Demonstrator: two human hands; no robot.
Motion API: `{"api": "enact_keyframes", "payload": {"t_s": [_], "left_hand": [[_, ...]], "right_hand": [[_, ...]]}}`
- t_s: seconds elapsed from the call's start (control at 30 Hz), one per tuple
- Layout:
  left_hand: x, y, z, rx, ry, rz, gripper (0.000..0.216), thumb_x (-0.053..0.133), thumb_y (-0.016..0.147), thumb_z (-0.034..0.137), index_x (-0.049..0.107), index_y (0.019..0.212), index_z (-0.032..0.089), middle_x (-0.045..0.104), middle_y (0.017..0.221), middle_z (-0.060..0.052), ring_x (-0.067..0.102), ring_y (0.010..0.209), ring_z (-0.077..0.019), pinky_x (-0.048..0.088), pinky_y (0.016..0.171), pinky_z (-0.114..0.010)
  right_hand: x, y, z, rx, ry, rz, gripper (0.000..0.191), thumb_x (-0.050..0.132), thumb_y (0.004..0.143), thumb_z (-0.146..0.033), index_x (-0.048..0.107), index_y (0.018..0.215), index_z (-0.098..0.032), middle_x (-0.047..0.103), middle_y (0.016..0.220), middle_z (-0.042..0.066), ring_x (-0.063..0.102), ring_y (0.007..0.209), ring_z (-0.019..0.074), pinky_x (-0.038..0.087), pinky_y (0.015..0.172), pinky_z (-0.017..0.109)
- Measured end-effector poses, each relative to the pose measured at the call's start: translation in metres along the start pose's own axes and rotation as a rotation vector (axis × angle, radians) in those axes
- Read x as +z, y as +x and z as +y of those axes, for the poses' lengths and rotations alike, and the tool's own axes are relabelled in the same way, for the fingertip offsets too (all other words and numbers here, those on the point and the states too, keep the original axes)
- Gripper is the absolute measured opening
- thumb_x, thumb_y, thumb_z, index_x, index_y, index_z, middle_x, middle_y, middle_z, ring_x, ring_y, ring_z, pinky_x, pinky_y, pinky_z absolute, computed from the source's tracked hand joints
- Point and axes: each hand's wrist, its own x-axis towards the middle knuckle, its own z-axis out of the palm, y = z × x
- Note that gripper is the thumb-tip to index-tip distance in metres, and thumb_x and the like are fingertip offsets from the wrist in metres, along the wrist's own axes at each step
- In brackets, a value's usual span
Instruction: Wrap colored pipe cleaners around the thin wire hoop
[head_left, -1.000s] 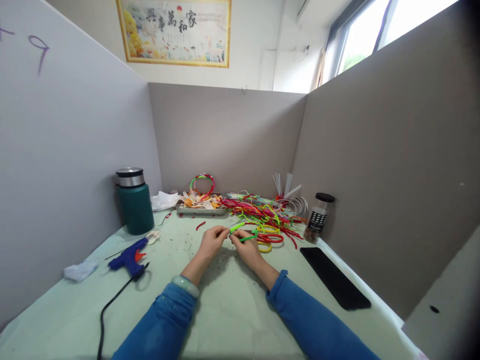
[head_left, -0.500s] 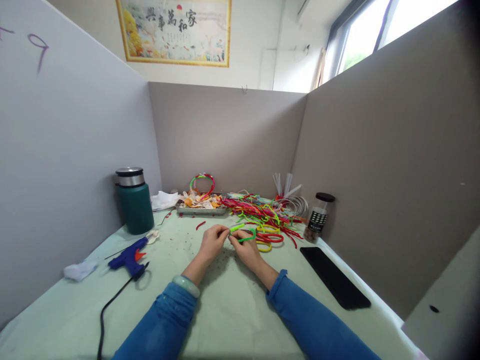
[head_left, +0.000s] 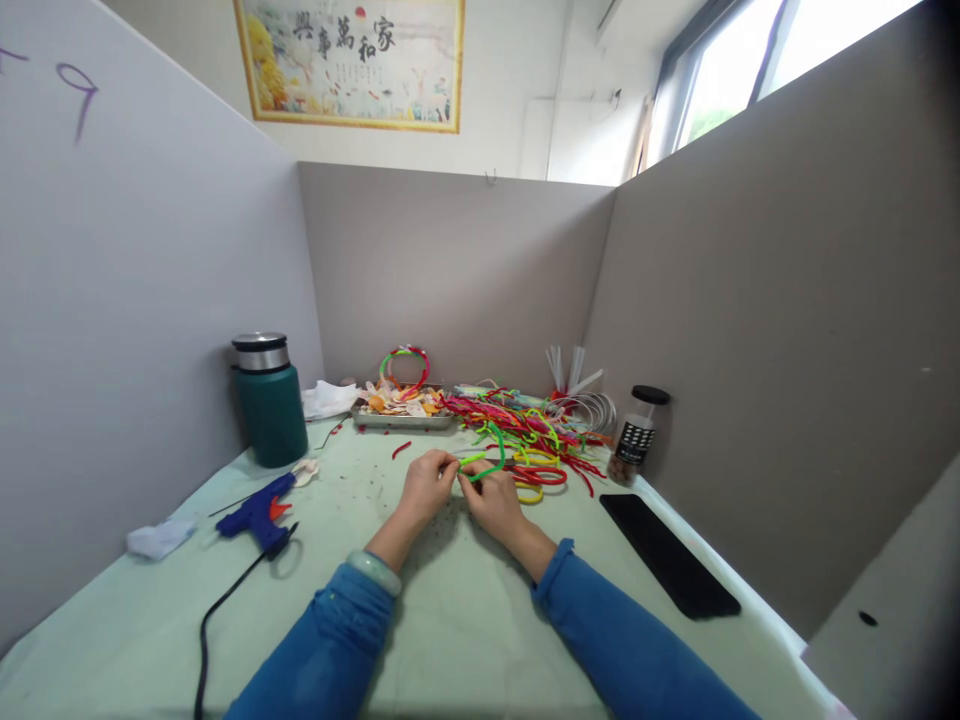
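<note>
My left hand (head_left: 424,487) and my right hand (head_left: 492,504) meet over the middle of the pale green table (head_left: 465,620), both pinched on one bright green pipe cleaner (head_left: 487,455). The green stem bends up and over in a loop just beyond my right fingers. Right behind it lies a heap of red, yellow and green pipe cleaners (head_left: 529,430). Both sleeves are blue, and a pale bangle (head_left: 373,571) sits on my left wrist.
A blue glue gun (head_left: 259,515) with a black cord lies at the left, near a dark green flask (head_left: 268,402) and a white cloth (head_left: 159,539). A metal tray (head_left: 401,421) of scraps is at the back. A lidded jar (head_left: 634,436) and black mat (head_left: 667,556) are at the right. Partition walls close three sides.
The free end of the green pipe cleaner has swung up into a taller loop. Both hands have stayed at the same spot, with the fingers shifting slightly.
</note>
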Motion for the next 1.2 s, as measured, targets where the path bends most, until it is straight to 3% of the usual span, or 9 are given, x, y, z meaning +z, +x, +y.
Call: {"api": "enact_keyframes", "payload": {"t_s": [0.33, 0.43, 0.57, 0.73, 1.2], "left_hand": [[-0.003, 0.001, -0.001, -0.080, -0.069, -0.027, 0.024, 0.046, 0.079, 0.025, 0.067, 0.078, 0.014, 0.065, 0.071, -0.003, 0.054, 0.067, -0.0124, 0.039, 0.061, -0.022], [-0.003, 0.001, -0.001, -0.072, -0.093, -0.025, 0.023, 0.047, 0.078, 0.023, 0.068, 0.083, 0.015, 0.066, 0.073, -0.003, 0.056, 0.068, -0.0130, 0.041, 0.064, -0.023], [-0.003, 0.001, -0.001, -0.047, -0.103, -0.028, 0.024, 0.047, 0.078, 0.022, 0.069, 0.087, 0.015, 0.067, 0.078, -0.004, 0.057, 0.071, -0.0133, 0.042, 0.066, -0.023], [-0.003, 0.001, -0.002, 0.008, -0.095, -0.024, 0.023, 0.049, 0.079, 0.020, 0.070, 0.089, 0.016, 0.067, 0.079, -0.005, 0.058, 0.072, -0.0133, 0.043, 0.069, -0.024], [-0.001, -0.007, 0.000, 0.260, 0.088, -0.054, 0.029, 0.051, 0.077, 0.012, 0.064, 0.103, 0.018, 0.058, 0.088, -0.005, 0.053, 0.076, -0.0129, 0.042, 0.070, -0.024]], "right_hand": [[-0.003, 0.003, 0.001, 0.052, 0.084, -0.020, 0.016, 0.050, 0.083, -0.026, 0.064, 0.087, -0.020, 0.066, 0.084, 0.006, 0.059, 0.079, 0.0179, 0.041, 0.071, 0.026], [0.000, 0.005, 0.005, 0.169, 0.261, -0.022, 0.018, 0.049, 0.082, -0.029, 0.064, 0.081, -0.019, 0.065, 0.073, 0.004, 0.058, 0.068, 0.0165, 0.042, 0.063, 0.026], [0.006, 0.008, 0.010, 0.467, 0.628, -0.058, 0.028, 0.050, 0.079, -0.041, 0.060, 0.069, -0.016, 0.050, 0.046, -0.003, 0.044, 0.040, 0.0113, 0.034, 0.042, 0.023], [0.009, 0.010, 0.009, 0.564, 0.933, -0.091, 0.028, 0.062, 0.069, -0.043, 0.058, 0.069, -0.015, 0.047, 0.049, -0.005, 0.040, 0.039, 0.0078, 0.031, 0.038, 0.020], [0.014, 0.009, 0.009, 0.630, 0.989, -0.022, 0.031, 0.065, 0.064, -0.044, 0.049, 0.061, -0.017, 0.040, 0.046, -0.007, 0.035, 0.038, 0.0066, 0.030, 0.035, 0.020]]}}
